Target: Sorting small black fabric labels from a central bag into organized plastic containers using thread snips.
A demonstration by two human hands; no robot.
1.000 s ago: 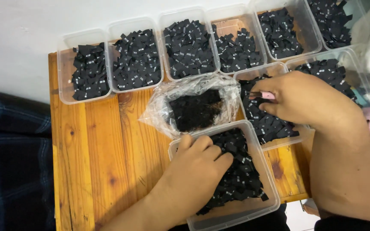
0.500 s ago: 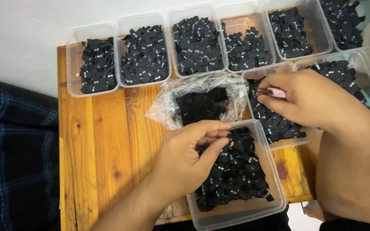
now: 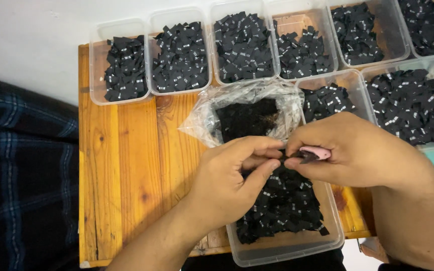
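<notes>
Sorting stood well advanced, by my judgement. Six clear tubs along the back of the wooden table (image 3: pixel 121 165) held black fabric labels in separate lots: the far-left tub (image 3: pixel 125 65) and its neighbour (image 3: pixel 179 52) were well filled, while the fourth tub (image 3: pixel 302 47) showed bare bottom at its far end. Two more tubs sat at the right. Work remained: the near tub (image 3: pixel 287 221) in front of me carried a thick heap of loose labels (image 3: pixel 282 206), and a crumpled plastic bag (image 3: pixel 244 113) behind it held a dark unsorted mass.

My left hand (image 3: pixel 227 175) was narrowed to a pinch, thumb and forefinger closed on a small black label (image 3: pixel 302 156) directly over the near tub. My right hand (image 3: pixel 357 150) met it from the other side, fingers curled around a pink tool (image 3: pixel 317 152), whose dark tip touched the same label. I could not tell the tool's kind. Both hands hung just above the heap, fingertips nearly touching.
</notes>
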